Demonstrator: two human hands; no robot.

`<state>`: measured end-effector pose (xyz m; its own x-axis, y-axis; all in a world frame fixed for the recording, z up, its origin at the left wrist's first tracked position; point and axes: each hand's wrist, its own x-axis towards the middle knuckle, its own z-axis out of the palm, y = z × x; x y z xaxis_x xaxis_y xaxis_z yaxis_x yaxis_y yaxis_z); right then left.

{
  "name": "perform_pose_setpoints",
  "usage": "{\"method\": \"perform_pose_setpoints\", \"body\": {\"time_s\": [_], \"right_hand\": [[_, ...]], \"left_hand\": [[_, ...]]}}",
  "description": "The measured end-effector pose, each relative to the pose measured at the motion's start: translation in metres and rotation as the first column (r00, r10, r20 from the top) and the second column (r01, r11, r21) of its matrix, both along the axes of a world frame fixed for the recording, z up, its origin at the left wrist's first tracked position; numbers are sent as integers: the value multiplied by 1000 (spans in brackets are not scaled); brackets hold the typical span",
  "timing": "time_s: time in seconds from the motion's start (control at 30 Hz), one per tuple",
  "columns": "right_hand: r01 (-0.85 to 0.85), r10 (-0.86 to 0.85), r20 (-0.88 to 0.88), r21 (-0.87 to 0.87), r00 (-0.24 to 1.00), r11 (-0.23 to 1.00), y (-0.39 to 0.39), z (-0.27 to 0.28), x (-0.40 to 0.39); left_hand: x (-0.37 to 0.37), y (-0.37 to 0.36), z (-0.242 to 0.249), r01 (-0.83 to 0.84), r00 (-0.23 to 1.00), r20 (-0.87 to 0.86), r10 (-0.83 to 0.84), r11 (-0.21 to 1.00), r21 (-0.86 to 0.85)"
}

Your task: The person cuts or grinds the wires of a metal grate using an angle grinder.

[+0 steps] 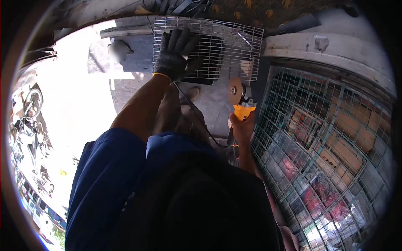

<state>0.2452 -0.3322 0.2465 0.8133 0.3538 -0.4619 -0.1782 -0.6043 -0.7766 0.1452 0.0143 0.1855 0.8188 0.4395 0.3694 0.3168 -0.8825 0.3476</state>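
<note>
My left hand [175, 54], in a black glove with a yellow cuff, lies flat with fingers spread on a silver wire mesh panel [226, 37] that rests on the ground ahead of me. My bare right hand [243, 129] grips the yellow body of an angle grinder [240, 100]. Its round disc [234, 90] sits just below the panel's lower right part; whether it touches the wire I cannot tell. The grinder's black cord [197, 115] runs back between my knees.
A large green wire cage [326, 138] holding cardboard boxes and red packages stands at my right. A white painted ledge [331, 50] runs behind it. My blue shorts and knees fill the lower middle. Parked motorbikes [25, 125] stand in bright sun at the left.
</note>
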Motion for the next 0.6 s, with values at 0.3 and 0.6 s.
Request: {"method": "perform_pose_setpoints", "body": {"time_s": [0.3,0.6], "right_hand": [[-51,56,81,-65,995,997,-5,-12,7],[-38,42,84,-45,996,998,0,-13,7]], "left_hand": [[1,0,3,-20,997,-78,17,999,-35],[2,-2,6,-33,993,-116,26,998,-57]]}}
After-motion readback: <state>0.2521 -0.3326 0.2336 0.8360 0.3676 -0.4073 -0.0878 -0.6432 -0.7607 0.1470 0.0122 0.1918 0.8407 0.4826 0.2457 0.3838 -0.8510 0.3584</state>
